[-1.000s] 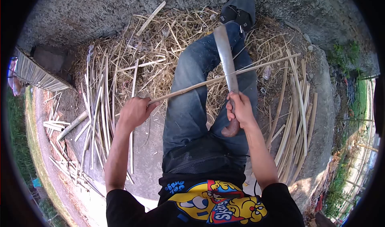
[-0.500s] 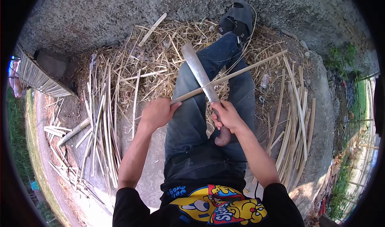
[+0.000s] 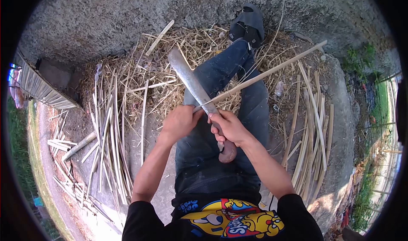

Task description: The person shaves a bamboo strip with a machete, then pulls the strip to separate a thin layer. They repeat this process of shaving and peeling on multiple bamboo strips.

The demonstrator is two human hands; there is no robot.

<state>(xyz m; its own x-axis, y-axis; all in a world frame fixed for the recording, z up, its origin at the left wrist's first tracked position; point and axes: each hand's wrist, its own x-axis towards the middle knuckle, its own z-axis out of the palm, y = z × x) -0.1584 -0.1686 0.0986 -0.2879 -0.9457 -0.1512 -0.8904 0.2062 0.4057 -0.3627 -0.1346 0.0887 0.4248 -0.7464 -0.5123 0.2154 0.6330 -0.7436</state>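
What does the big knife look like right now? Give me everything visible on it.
The big knife has a long, broad, greyish blade that looks like scuffed metal, with a rounded tip. Its brownish handle ends in a curved knob. The right hand grips the handle. The blade slants forward and left above the legs, crossing a pale strip near the handle.

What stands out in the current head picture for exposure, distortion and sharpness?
Head view: strong fisheye, the scene's sides bowing inside black corners; head view: ground at lower left nearly washed out by sun, while left hand and right hand sit in softer shade; head view: knife and held stick fairly clear, far background at the side edges too smeared to read.
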